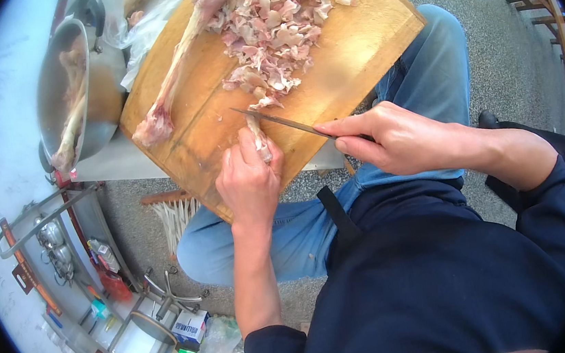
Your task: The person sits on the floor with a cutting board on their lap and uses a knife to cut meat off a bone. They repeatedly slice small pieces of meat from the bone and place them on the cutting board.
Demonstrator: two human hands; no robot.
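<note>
My right hand (pixel 387 137) grips a knife (pixel 287 120) by its handle, the narrow blade pointing left across the board. The fingers of my left hand (pixel 252 179) close around a pale strip of raw meat or tendon (pixel 259 140) on the wooden cutting board (pixel 347 56). The blade lies over the strip's far end. Just beyond the tip spreads a heap of thinly sliced raw meat (pixel 276 17). A long bone (pixel 179 58) with a knobby, reddish end rests along the board's left side, its far end running up beside the heap.
Left of the board, a steel pot (pixel 103 92) holds another long bone (pixel 74 110). White plastic sheeting (pixel 144 41) lies behind it. My jeans-clad knee (pixel 435 57) is at the board's right edge. A metal rack (pixel 73 250) with utensils stands lower left, near a brush (pixel 172 209).
</note>
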